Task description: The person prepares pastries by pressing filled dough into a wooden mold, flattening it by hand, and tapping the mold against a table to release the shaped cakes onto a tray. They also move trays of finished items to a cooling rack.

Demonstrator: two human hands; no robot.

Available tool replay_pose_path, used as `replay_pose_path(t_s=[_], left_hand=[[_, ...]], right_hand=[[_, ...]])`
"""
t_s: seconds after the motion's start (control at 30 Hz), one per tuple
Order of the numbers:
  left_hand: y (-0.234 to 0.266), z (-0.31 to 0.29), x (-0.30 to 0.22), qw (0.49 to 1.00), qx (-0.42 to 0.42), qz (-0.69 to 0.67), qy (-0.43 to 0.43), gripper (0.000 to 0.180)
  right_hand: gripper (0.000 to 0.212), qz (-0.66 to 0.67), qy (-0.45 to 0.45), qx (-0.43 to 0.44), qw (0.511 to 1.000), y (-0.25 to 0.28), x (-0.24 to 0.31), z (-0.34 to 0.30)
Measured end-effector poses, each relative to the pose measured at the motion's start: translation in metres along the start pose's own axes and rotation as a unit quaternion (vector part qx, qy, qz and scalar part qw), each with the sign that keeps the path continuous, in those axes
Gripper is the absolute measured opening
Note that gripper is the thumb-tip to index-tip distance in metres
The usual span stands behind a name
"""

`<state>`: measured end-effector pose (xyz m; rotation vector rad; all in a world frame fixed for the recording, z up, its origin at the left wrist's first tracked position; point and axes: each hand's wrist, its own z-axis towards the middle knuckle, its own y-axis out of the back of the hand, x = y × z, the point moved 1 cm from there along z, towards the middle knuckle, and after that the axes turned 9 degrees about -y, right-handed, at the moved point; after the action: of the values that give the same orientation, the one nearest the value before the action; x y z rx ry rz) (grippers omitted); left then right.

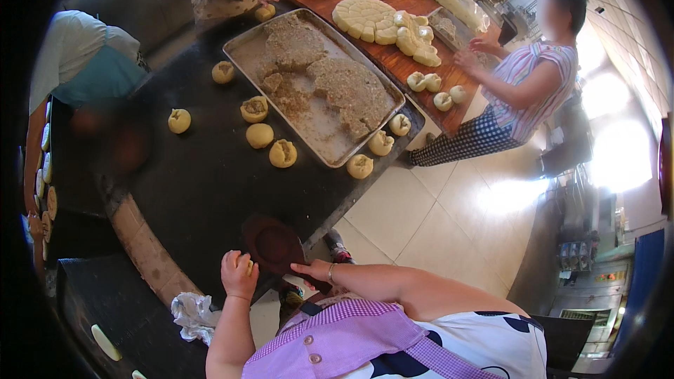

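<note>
At the near edge of the black table, my right hand (315,271) grips the handle of a dark wooden pastry mold (272,241). A round hollow shows in the mold's upper face. My left hand (240,275) is closed just left of the mold, its fingers curled round a piece of yellow dough (250,267), of which only a little shows. Beyond the mold, several filled dough balls sit on the table, among them one with a split top (283,154) and a smoother one (260,135).
A metal tray (330,161) of crumbly brown filling lies on the black table (189,175). Portioned dough (365,17) covers part of a wooden table behind. Co-workers stand at the far side, at the left and at the right (526,77). Crumpled white plastic (194,316) lies by my left forearm.
</note>
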<state>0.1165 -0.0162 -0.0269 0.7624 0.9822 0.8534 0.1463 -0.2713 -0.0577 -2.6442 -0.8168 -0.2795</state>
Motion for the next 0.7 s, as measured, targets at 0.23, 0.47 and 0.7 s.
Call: replay_pose_path(t_s=[0.23, 0.47, 0.7], left_hand=[[-0.032, 0.007, 0.04, 0.742, -0.258, -0.401, 0.471, 0.013], [-0.02, 0.053, 0.002, 0.912, -0.149, -0.295, 0.244, 0.005], [-0.036, 0.065, -0.006, 0.87, -0.17, -0.342, 0.313, 0.011]], right_hand=[[0.072, -0.014, -0.03, 0.009, 0.999, 0.012, 0.002, 0.015], [0.074, -0.041, -0.043, 0.019, 0.998, 0.006, 0.021, 0.025], [0.073, -0.05, -0.073, -0.002, 0.996, -0.004, 0.024, 0.012]])
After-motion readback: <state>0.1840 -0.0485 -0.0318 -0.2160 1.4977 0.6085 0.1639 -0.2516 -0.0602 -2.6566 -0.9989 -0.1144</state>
